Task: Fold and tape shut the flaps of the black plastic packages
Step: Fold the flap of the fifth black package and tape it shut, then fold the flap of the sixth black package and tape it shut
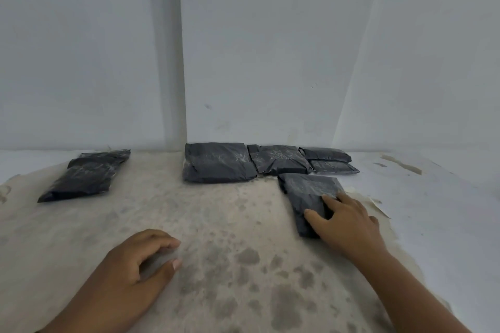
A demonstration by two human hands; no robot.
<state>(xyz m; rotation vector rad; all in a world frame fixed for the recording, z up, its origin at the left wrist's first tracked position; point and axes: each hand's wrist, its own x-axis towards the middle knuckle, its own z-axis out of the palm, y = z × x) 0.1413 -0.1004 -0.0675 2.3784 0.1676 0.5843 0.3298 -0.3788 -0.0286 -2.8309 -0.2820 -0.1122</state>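
Several black plastic packages lie on the stained floor. My right hand (349,222) is at the near right end of one black package (308,192), thumb and fingers spread over it and gripping it. Farther back, along the wall, sit a large package (216,162), a crumpled one (278,161) and two thin stacked ones (328,161). Another long package (84,176) lies apart at the far left. My left hand (135,270) is low at the front, its fingers curled around a greyish translucent tape roll (158,261), partly hidden by the fingers.
A white wall with a corner edge (182,62) rises right behind the packages. The grey, blotchy floor (230,251) stretches between my hands. Peeling white paint or paper (400,165) covers the floor at the right.
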